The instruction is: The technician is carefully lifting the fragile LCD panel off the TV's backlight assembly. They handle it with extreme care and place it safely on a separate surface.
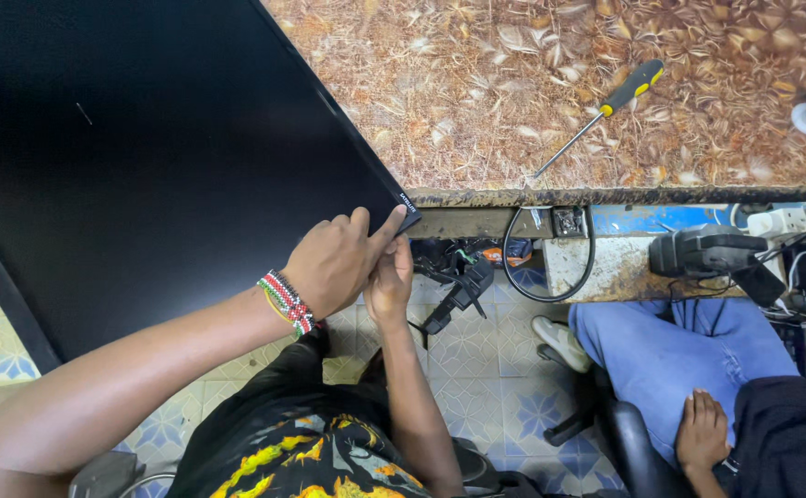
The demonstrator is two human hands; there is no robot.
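Black flat screen (145, 157) (small corner label) pinched by both hands (361, 263).

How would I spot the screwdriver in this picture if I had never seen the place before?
Start at the brown leaf-patterned tabletop that fills the upper right, beside the big black flat panel. The screwdriver lies slanted on that tabletop, well apart from the two hands at the panel's corner. It is the only tool there, with a black-and-yellow handle and a thin silver shaft pointing down-left toward the table's edge.

Left hand (334, 263): on screen (145, 157) corner, index extended
Right hand (390, 281): beneath same corner
Screwdriver (598, 115): on worktop (532, 83)
Co-worker's hand (700, 432): on knee
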